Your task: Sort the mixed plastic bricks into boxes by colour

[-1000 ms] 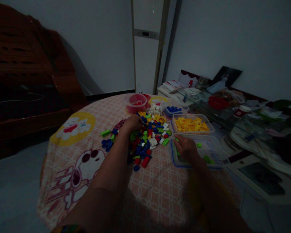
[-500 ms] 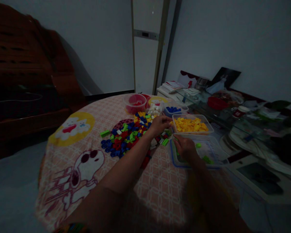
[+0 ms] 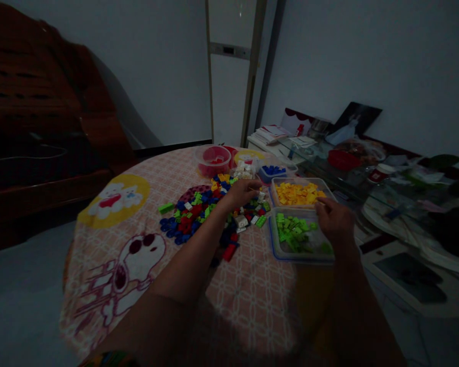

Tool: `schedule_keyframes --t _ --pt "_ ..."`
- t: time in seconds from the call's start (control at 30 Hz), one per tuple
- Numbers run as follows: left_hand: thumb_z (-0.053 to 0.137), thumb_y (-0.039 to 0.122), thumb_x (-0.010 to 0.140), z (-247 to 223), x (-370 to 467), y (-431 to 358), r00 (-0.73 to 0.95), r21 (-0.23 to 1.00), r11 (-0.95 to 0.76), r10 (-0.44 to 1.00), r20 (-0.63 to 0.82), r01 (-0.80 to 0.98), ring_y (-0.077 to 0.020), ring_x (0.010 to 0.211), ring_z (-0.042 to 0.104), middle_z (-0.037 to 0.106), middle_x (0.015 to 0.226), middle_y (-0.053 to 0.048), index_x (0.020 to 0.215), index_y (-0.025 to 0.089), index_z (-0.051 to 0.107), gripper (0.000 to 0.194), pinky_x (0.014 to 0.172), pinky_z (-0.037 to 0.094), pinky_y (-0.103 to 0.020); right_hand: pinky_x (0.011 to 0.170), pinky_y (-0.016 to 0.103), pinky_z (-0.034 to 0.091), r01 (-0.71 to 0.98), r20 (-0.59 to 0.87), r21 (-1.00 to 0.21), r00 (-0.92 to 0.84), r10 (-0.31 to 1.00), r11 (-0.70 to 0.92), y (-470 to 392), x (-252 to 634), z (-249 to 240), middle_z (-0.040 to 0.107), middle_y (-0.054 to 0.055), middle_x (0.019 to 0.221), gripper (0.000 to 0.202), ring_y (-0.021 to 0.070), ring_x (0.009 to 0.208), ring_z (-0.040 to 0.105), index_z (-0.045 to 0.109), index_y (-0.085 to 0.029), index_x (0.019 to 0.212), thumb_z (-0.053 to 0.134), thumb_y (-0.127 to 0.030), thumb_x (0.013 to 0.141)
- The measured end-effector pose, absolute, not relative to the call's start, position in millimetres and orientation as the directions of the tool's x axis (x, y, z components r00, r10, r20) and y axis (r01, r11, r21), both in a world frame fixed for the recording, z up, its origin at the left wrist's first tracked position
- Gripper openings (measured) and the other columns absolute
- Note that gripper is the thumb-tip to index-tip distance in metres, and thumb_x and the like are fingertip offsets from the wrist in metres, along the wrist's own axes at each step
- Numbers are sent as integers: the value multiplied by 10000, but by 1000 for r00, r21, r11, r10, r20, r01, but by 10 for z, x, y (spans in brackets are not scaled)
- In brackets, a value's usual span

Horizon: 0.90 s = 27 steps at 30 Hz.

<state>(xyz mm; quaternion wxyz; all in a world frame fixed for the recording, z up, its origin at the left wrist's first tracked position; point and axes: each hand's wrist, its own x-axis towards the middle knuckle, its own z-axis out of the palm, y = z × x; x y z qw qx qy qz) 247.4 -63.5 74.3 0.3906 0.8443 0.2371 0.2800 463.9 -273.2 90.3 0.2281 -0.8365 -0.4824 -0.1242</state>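
My left hand (image 3: 243, 193) is over the right side of a mixed heap of toy building bricks (image 3: 199, 211), its fingers bent together; anything between them is too small and dark to name. My right hand (image 3: 335, 221) is at the right end of two clear plastic boxes, thumb and forefinger pinched near the yellow bricks; what they hold, if anything, is hidden. Yellow bricks (image 3: 296, 193) fill the farther box (image 3: 331, 192). Green bricks (image 3: 292, 229) lie in the nearer box (image 3: 279, 256), whose right side is partly behind my right hand.
A pink tub (image 3: 214, 162) with red pieces and a clear box of blue bricks (image 3: 273, 172) stand farther back, near white bricks (image 3: 244, 169). A patterned cloth (image 3: 248, 290) covers the round table. A cluttered glass-topped stand (image 3: 329, 171) is on the right, a wooden bench (image 3: 42, 102) on the left.
My right hand has moved right, from the boxes' left side to their right end, uncovering the green bricks. My left hand has drawn back leftward from the yellow-brick box to the heap.
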Motion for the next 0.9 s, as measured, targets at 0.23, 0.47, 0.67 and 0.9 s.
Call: schedule_keyframes --t 0.23,0.47,0.67,0.9 --pt "585 245 809 976 2317 -678 701 704 -643 650 293 302 -212 947 697 760 1069 -61 1102 130 741 352 885 540 -318 954 494 483 645 183 -44 756 629 -763 -2983 5237 805 651 248 1256 471 376 1173 611 650 -66 1263 472 -339 923" --pt "579 289 824 978 2077 -584 651 653 -653 693 310 384 -226 975 689 750 1120 -88 1137 121 733 387 917 529 -331 893 455 509 675 65 11 736 674 -738 -2913 5263 708 677 233 1190 431 343 1107 649 697 -97 1158 406 -351 967" --pt "581 302 814 808 1933 -590 651 651 -616 721 239 443 -230 954 693 761 1076 -75 1123 126 735 387 888 531 -323 898 451 503 687 110 -35 725 680 -726 -2936 5219 723 681 222 1179 433 341 1107 649 714 -115 1144 384 -331 964" --pt "573 307 820 771 1870 -601 642 659 -603 731 232 449 -232 929 699 766 1045 -69 1119 123 735 387 889 532 -333 892 449 509 682 107 -26 729 676 -731 -2874 5026 766 693 241 1109 398 348 1079 665 737 -97 1041 406 -304 965"
